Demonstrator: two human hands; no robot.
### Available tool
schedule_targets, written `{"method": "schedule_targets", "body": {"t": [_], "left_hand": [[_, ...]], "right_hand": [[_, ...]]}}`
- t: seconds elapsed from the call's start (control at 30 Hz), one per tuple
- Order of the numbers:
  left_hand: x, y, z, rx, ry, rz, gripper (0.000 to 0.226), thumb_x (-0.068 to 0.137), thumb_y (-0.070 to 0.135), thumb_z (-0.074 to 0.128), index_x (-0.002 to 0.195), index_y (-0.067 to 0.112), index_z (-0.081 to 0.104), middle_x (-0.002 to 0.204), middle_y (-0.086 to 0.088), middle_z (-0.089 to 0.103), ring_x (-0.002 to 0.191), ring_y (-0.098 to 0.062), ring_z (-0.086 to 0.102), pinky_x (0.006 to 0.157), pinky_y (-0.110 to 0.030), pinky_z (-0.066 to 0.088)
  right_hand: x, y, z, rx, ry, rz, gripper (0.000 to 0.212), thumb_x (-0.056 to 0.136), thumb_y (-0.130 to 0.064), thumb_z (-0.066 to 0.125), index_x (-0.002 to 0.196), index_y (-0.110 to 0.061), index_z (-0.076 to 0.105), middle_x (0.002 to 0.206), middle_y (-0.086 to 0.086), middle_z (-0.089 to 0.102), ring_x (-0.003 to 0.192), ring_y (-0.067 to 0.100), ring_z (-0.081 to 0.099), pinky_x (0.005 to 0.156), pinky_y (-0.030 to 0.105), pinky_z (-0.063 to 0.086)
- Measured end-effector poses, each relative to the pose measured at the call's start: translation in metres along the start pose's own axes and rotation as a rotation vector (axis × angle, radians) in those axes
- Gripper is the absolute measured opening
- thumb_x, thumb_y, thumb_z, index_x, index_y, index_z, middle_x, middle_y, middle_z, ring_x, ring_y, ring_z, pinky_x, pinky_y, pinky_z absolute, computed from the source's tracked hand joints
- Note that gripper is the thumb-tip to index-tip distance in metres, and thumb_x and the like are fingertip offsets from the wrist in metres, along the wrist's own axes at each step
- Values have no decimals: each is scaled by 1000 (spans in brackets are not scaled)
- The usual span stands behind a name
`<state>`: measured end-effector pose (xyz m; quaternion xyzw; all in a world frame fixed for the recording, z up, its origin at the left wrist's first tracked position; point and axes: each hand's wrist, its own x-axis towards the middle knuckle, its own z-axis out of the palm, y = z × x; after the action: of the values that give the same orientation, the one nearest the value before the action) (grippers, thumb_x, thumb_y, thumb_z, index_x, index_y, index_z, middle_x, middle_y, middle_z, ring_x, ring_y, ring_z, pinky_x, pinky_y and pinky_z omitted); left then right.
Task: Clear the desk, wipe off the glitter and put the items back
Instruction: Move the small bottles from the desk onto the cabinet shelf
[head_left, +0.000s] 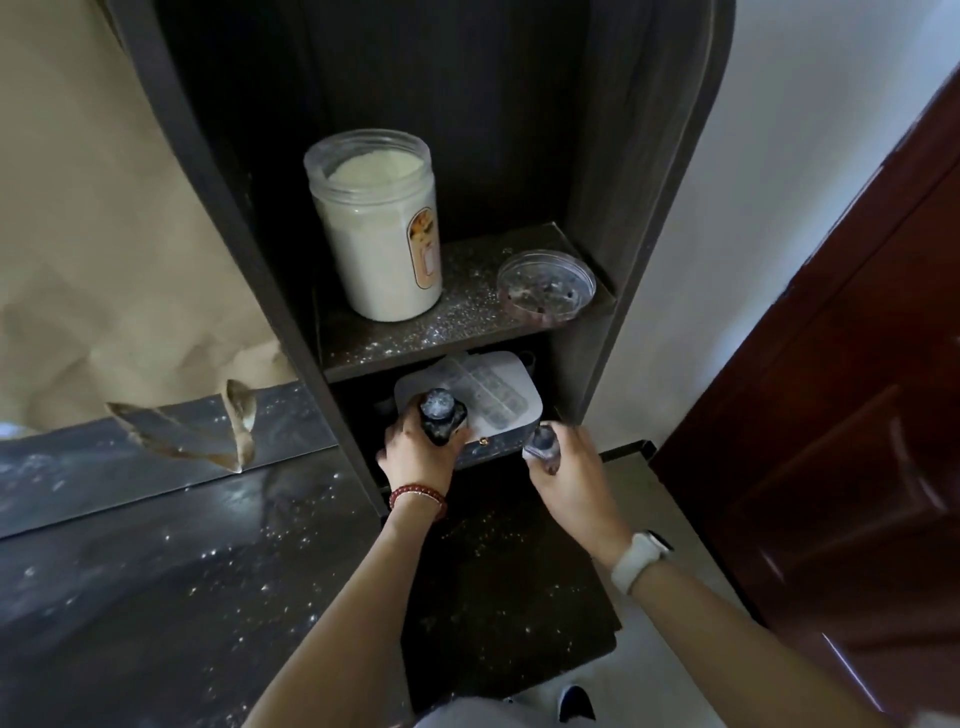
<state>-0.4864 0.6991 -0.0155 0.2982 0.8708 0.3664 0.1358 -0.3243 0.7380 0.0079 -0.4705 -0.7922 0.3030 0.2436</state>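
Left hand (415, 457) grips dark bottle (440, 415) | right hand (569, 467) grips small bottle (543, 447) | jar label (423, 247) unreadable

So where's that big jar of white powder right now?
The jar of white powder stands upright on the left of the glitter-strewn upper shelf, with the small clear round container to its right, above both hands.

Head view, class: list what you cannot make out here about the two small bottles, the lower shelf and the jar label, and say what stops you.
- Dark bottle: body covered by the left hand.
- Second bottle: mostly wrapped by the right hand; blurred.
- White box: back hidden under the glittery shelf.
- Powder jar label: too small to read.
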Motion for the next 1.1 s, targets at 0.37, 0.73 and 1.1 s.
{"method": "schedule_targets", "body": {"t": [0.37,0.73,1.1], "left_hand": [[2,-2,1,89,-4,-4,82,71,44,72,137,14,34,135,-10,42,124,-27,39,97,-43,35],[2,-3,1,104,21,9,82,69,43,74,136,14,37,131,-11,46,119,-28,45,95,-42,40],[2,-4,1,89,28,5,81,68,46,74,135,15,39,131,-8,46,120,-27,45,95,-41,39]], "right_hand": [[45,9,21,-137,153,45,37,86,-14,60,118,1,51,111,21,51,103,34,51,80,36,45],[64,-2,30,-31,84,91,41,89,-18,57,124,-1,46,121,19,45,114,33,44,86,37,40],[85,-3,27,11,80,35,42,86,0,52,127,-4,45,124,19,38,104,36,51,85,36,42]]}}
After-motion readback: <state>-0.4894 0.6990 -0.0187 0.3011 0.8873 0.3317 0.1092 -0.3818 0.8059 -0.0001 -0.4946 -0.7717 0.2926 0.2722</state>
